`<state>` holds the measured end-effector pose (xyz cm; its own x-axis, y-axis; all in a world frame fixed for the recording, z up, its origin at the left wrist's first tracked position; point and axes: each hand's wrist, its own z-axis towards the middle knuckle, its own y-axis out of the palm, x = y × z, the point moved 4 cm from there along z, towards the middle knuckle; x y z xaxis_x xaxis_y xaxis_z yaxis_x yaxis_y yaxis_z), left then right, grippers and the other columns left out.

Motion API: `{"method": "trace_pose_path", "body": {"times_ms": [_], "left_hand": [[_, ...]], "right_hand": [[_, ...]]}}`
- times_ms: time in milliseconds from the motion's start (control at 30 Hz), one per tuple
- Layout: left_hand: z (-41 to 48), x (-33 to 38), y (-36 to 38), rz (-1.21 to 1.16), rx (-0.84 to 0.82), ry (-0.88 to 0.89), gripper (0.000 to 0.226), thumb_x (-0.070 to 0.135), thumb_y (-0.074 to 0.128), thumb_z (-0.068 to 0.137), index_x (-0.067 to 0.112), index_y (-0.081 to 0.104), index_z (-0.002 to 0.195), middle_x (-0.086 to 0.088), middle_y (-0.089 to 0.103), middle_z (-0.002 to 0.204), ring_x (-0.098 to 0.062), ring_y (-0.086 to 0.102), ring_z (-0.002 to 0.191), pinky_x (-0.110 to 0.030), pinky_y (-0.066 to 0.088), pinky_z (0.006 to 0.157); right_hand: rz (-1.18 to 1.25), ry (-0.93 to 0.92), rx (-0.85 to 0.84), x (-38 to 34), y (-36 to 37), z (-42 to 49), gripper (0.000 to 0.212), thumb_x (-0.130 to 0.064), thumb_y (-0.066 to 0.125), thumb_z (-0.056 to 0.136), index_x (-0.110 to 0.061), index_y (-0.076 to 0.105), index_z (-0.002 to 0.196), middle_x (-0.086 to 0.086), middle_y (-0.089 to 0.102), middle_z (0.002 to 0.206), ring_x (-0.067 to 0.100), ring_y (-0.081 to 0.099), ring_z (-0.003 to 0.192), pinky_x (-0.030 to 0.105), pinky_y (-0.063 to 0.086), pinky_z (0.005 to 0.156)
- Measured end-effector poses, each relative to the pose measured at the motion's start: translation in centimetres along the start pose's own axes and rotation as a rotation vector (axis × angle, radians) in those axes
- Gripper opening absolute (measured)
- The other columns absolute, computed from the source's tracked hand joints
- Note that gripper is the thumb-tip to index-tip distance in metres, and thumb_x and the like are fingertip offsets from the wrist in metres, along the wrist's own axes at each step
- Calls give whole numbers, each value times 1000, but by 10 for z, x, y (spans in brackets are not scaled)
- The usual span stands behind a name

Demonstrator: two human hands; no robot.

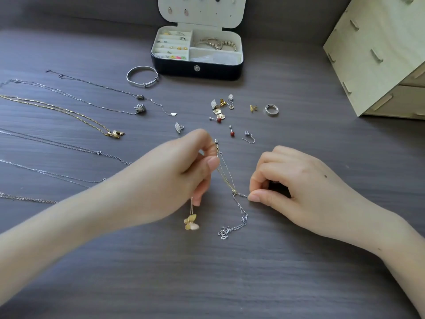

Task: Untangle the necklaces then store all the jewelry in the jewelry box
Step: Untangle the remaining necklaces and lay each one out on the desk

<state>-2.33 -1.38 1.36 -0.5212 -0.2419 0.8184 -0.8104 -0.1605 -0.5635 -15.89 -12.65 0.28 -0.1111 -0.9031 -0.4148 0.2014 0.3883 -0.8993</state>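
Note:
My left hand point(184, 173) pinches a thin gold chain point(226, 178); its gold butterfly pendant point(191, 222) dangles below my fingers. My right hand point(294, 180) pinches a silver chain point(241, 217) where it crosses the gold one, and its loose end lies bunched on the table. Several untangled necklaces point(69, 107) lie stretched out on the left. The open jewelry box point(196, 52), black with cream compartments, stands at the back. Loose earrings point(220, 109), a silver ring point(271, 110) and a silver bangle point(142, 77) lie between the box and my hands.
A light wooden drawer cabinet point(379, 54) stands at the back right. The box's raised lid point(202, 10) carries several earrings. The table point(207, 272) is dark grey wood grain.

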Motion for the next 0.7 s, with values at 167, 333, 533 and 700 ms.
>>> {"method": "trace_pose_path", "body": {"times_ms": [167,333,533,700], "left_hand": [[15,3,-8,-25,-68,15,12,28,48,89,25,47,77,6,49,50,-14,44,50,-27,39,53],[32,19,-15,212,-162,170,10,26,51,90,25,52,80,1,53,62,-10,41,57,-17,34,53],[51,39,-19,391,-207,261,5,23,52,87,28,53,90,11,53,66,-4,45,65,-12,33,56],[68,52,-14,500,-227,339,11,21,54,89,29,55,96,19,54,69,5,46,64,-8,32,58]], "right_hand": [[-5,-3,3,-1,0,-1,22,-42,48,83,-26,60,73,-17,50,73,6,40,71,25,35,64],[2,-4,5,-1,0,0,23,-42,48,83,-25,61,72,-15,52,73,7,39,71,27,36,64],[-2,-8,12,-1,0,0,24,-42,49,82,-25,62,72,-17,49,71,7,40,70,24,35,64],[1,-12,17,-2,-1,0,23,-41,49,81,-25,62,71,-17,49,70,8,42,72,22,35,66]]}}
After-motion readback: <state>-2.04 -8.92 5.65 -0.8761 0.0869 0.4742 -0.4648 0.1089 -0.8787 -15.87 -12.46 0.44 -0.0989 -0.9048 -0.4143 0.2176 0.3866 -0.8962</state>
